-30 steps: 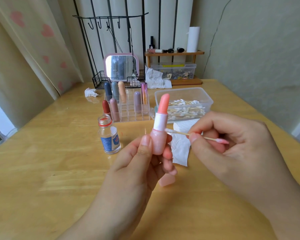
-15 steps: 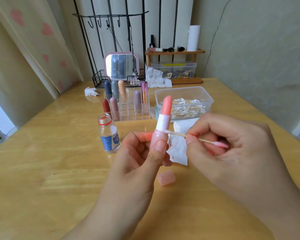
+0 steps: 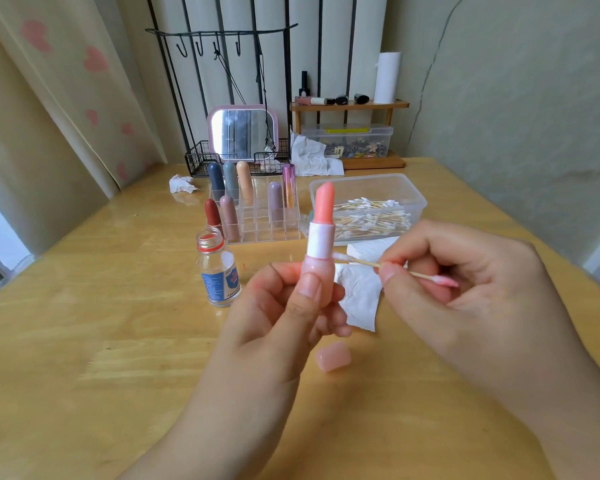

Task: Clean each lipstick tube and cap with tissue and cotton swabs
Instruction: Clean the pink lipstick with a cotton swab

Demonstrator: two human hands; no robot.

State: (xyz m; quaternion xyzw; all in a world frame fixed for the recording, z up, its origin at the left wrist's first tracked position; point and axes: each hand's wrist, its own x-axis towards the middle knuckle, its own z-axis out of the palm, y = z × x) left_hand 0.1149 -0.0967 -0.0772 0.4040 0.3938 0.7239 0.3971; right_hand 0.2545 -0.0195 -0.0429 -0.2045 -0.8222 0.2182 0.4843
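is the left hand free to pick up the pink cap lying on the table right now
Probably not as things stand. The pink cap lies in the open just below the left hand, with nothing over it, but that hand is gripping the lipstick tube upright while the right hand works a cotton swab against it.

The blue print on the small bottle's label point(image 3: 221, 277) is too blurred to read.
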